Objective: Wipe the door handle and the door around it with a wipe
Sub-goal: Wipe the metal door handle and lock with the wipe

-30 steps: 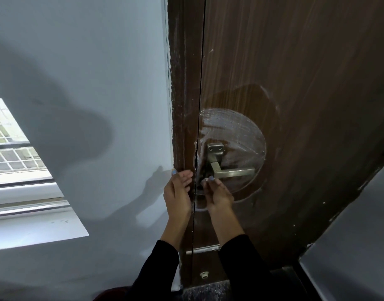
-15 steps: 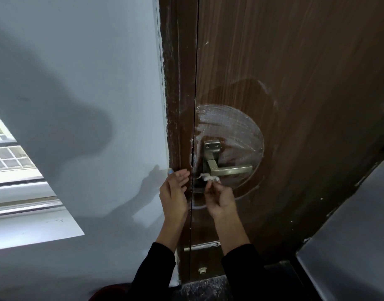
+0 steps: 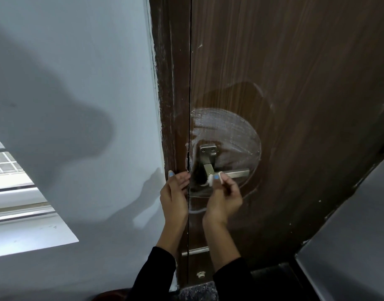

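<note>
Right hand (image 3: 224, 197) raised to the door handle (image 3: 229, 173), fingers pinched around a small bunched white wipe (image 3: 211, 179), which is pressed against the inner end of the metal lever, just below the square spindle. Thumbnail painted light blue, lying on top of the wad. Rest of the lever bare, reaching to the right, level. Above it, the mounting plate (image 3: 208, 149) with 2 screws.

Left hand (image 3: 174, 196) just beside, fingers loose and extended, gripping nothing, fingertips resting on the dark door frame (image 3: 173, 105) at the gap where frame meets door (image 3: 295, 105). Hands close but apart, the vertical gap running between them.

Around the handle, a round patch of whitish wet smear (image 3: 225, 131) on the brown wood-grain door, streaked across the top, with a fainter arc outside it and another curved line low down near the right wrist. White scuffing along the frame's left edge.

To the left, pale grey wall (image 3: 78, 83) carrying a large shadow of the person and smaller shadows of the hands. Window (image 3: 10, 166) with a light sill at far left. Black sleeves (image 3: 232, 276) at both forearms. Low on the door edge, a short metal plate (image 3: 196, 250) and a small pale fitting (image 3: 201, 274) beneath it. Grey slanted panel (image 3: 349, 246) at lower right. Nothing between the wipe and the lever; right-hand fingers hide the lever's underside.
</note>
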Motion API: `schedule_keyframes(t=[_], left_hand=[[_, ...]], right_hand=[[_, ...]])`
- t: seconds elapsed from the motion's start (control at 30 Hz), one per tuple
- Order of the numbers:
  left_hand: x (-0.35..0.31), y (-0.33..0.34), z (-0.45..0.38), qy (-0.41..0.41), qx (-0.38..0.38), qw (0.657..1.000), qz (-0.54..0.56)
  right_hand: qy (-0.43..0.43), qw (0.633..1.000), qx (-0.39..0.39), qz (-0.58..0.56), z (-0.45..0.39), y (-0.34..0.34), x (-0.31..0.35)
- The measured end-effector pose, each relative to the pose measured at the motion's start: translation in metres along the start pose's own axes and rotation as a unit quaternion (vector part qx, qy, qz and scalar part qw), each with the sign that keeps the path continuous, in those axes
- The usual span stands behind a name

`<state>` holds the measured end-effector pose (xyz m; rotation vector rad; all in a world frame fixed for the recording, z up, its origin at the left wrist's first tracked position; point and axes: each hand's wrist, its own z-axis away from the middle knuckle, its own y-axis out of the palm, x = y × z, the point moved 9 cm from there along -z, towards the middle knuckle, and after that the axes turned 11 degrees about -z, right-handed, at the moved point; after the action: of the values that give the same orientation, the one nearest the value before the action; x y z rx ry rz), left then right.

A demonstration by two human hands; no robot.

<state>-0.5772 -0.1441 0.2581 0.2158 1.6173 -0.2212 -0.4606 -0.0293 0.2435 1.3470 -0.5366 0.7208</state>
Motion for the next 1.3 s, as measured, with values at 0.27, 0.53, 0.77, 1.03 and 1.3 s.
schedule_keyframes(t=[0.27,0.53,0.77,1.03,1.3], left_hand=[[-0.005,0.007,0.006,0.003,0.024,1.0,0.011],[-0.02,0.037,0.02,0.01,0.107,0.994,0.025],[-0.019,0.039,0.031,0.013,0.078,0.996,0.034],[-0.018,0.039,0.037,0.011,0.051,0.998,0.028],[-0.021,0.038,0.037,0.005,0.024,1.0,0.015]], right_hand=[[-0.223,0.949,0.148,0.164,0.003,0.021,0.037],[-0.279,0.915,0.138,0.257,-0.015,0.014,0.065],[-0.32,0.81,0.314,0.377,0.009,0.031,0.058],[-0.272,0.803,0.363,0.386,0.017,0.039,0.046],[-0.251,0.767,0.355,0.471,0.007,0.053,0.053]])
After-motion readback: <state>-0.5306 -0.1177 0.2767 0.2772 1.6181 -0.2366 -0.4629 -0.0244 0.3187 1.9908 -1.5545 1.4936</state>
